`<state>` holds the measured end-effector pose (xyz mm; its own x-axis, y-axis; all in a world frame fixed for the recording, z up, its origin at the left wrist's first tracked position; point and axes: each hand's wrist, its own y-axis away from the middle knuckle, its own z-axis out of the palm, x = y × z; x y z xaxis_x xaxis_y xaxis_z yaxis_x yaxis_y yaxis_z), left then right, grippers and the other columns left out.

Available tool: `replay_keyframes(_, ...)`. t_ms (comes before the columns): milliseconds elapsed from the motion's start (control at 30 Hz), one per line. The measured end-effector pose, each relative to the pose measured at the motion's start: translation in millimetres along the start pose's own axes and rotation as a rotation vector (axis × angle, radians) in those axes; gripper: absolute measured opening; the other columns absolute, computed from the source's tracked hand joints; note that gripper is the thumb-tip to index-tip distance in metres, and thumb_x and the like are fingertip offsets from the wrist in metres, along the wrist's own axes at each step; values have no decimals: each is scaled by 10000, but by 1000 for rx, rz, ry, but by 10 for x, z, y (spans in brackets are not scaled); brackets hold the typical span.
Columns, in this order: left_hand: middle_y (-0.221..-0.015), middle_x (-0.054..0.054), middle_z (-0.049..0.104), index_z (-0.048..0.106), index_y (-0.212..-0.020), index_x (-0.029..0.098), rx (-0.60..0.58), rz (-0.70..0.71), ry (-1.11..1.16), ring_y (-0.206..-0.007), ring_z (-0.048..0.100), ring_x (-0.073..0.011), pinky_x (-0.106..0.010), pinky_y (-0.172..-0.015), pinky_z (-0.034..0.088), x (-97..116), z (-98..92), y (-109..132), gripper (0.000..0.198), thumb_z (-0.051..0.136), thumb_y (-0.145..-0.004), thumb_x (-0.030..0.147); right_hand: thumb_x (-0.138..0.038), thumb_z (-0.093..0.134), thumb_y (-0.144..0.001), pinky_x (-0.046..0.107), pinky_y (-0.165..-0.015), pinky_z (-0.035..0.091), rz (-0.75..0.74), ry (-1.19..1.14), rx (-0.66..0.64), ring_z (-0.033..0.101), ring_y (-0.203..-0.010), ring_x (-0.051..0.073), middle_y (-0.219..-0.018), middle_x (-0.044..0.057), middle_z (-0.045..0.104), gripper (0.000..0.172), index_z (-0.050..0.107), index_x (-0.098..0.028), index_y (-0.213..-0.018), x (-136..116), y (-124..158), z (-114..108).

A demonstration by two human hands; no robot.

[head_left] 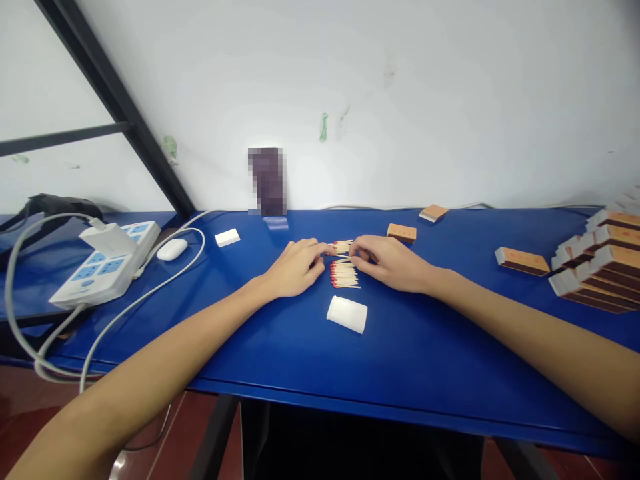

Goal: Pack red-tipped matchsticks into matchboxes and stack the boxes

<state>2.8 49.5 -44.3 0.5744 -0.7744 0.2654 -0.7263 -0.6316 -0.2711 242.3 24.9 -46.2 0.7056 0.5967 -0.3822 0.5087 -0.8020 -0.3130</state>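
Observation:
Red-tipped matchsticks (344,275) lie in a stack of rows on the blue table, between my hands, heads to the left. My left hand (299,268) rests at their left side, index fingertip by the upper heads and thumb spread apart from it. From the right, my right hand (393,262) reaches in with curled fingers; its thumb and index finger close at the tail of a matchstick (342,257) lying slightly askew. Nearer to me sits a white matchbox tray (347,315). An orange matchbox (401,232) is just behind my right hand.
Several stacked matchboxes (607,260) stand at the right, with a single matchbox (523,261) beside them. Another box (433,213) lies near the wall. Leftward are a white box (227,237), an earbud case (172,249), and a power strip (107,263) with looping cables. A blurred-out phone-shaped object (270,180) leans on the wall.

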Motion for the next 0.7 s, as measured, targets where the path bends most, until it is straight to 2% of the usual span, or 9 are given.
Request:
replay_keyframes(133, -937, -47, 569, 629, -1251, 224, -40, 1, -41, -901, 538, -203, -362, -837, 387, 21, -13, 0, 373, 379, -973, 210, -270, 468, -939, 296, -636, 376, -21, -2, 45, 500, -650, 151, -769, 24, 588, 181, 625, -181, -942, 29, 27, 34)
replay_keyframes(333, -911, -44, 510, 558, -1377, 282, -134, 15, -107, -881, 517, -202, -358, -816, 383, 59, -51, -5, 452, 336, -990, 209, -204, 424, -944, 302, -667, 399, -29, 14, 39, 553, -721, 167, -871, 53, 640, 277, 690, -186, -1020, 52, 35, 58)
replay_keyframes(500, -927, -45, 511, 589, -1347, 293, -134, 10, -86, -904, 520, -202, -362, -839, 387, 49, -52, -5, 452, 348, -978, 190, -199, 392, -961, 314, -692, 410, -25, 37, 41, 568, -752, 180, -878, 64, 634, 329, 694, -180, -1090, 63, 31, 67)
replay_keyframes(700, -920, -44, 506, 595, -1342, 291, -131, 18, -79, -896, 519, -199, -367, -851, 387, 31, -46, -5, 456, 348, -973, 187, -190, 405, -950, 317, -684, 411, -20, 49, 64, 568, -744, 183, -859, 68, 627, 325, 703, -162, -1077, 50, 37, 65)
